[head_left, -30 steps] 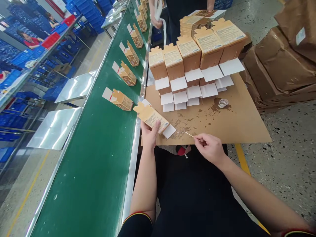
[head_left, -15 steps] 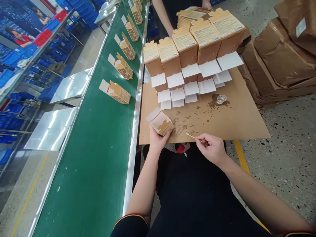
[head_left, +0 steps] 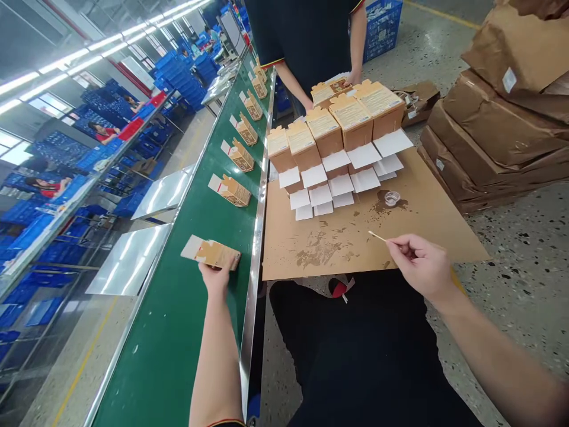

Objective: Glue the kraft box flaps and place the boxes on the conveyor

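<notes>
Brown carton (head_left: 212, 253) lies flat on the green conveyor belt (head_left: 178, 332) at about 9 o'clock — the left hand (head_left: 215, 276) grips its near edge — while the right hand (head_left: 420, 265), at 3 o'clock over the cardboard worktop (head_left: 427, 222), pinches a thin stick (head_left: 377, 236).

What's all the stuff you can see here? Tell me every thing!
box in hand: one, tan with a white flap, on the belt under the left hand
boxes on belt: at least five more, tan, in a line going away
belt: one, green, on the left
stacked boxes: many, tan with white flaps, on the cardboard sheet
cardboard sheet: one, brown, stained, in the middle
small dish: one, clear, on the sheet
wrapped bundles: several, brown, on the right
crates: many, blue, far left
co-worker: one, dark shirt, behind the stack
left hand: on the box
right hand: pinching a thin stick
</notes>
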`<state>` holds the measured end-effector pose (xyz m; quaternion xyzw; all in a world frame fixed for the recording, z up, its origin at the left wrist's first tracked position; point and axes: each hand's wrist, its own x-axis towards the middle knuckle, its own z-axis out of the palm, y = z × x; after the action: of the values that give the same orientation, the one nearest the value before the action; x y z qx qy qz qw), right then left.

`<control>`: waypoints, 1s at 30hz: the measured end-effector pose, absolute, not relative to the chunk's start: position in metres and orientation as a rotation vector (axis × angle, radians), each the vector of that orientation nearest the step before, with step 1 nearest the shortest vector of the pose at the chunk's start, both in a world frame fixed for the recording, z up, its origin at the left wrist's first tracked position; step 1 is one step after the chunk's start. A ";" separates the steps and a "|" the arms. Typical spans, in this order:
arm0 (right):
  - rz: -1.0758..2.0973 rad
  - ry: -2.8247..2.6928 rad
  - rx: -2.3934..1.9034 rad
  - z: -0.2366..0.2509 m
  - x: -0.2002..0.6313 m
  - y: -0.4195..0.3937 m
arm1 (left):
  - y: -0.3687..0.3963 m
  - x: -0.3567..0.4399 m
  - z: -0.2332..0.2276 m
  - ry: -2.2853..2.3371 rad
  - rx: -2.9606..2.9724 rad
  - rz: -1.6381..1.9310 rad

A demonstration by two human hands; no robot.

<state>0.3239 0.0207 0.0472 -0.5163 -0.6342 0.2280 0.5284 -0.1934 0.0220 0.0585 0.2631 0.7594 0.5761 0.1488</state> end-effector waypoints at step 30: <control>0.390 -1.485 -1.358 0.087 0.342 0.029 | 0.204 -0.086 0.126 1.738 2.265 1.430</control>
<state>0.3425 0.0287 0.0868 -0.5664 -0.6190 0.1625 0.5193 -0.0863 0.2035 0.1264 0.7092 0.5441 0.4476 -0.0258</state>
